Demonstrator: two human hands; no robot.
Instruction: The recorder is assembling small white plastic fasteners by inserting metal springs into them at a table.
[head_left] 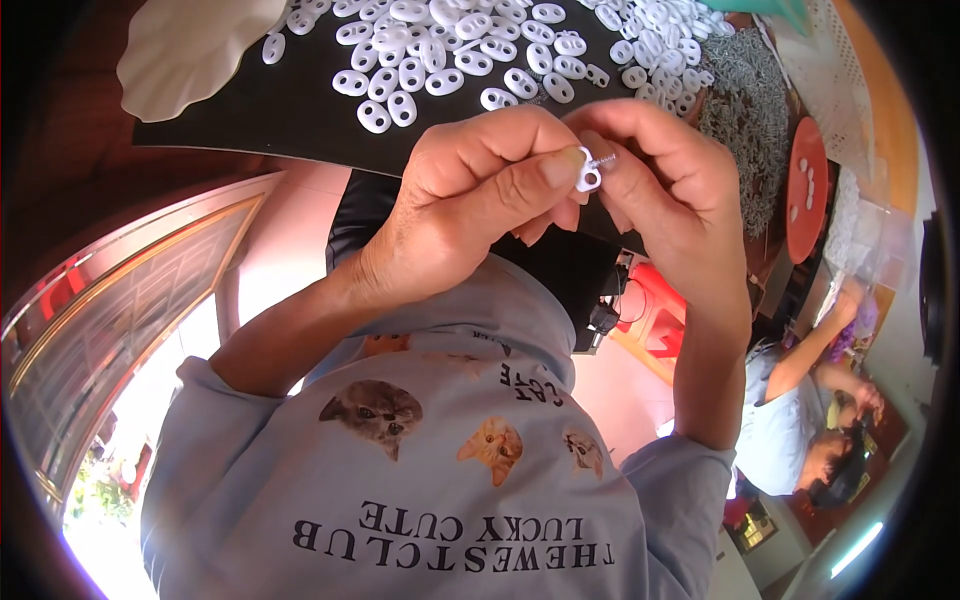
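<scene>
Above the near edge of the black tabletop, my left hand [470, 195] pinches a small white plastic piece with two holes [588, 172] between thumb and fingers. A thin metal spring [604, 161] sticks out from the piece's side toward my right hand [668, 170]. My right thumb and fingers are closed at the spring's outer end; the fingertips behind the piece are partly hidden. Many similar white oval two-hole pieces [411, 74] lie loose on the tabletop just beyond my hands.
A heap of metal springs [742, 120] lies to the right, beside a second pile of small white parts [660, 45]. An orange-red dish [806, 225] holds several white pieces. A scalloped cream dish [185, 50] sits at the far left. Another person [800, 420] works at the right.
</scene>
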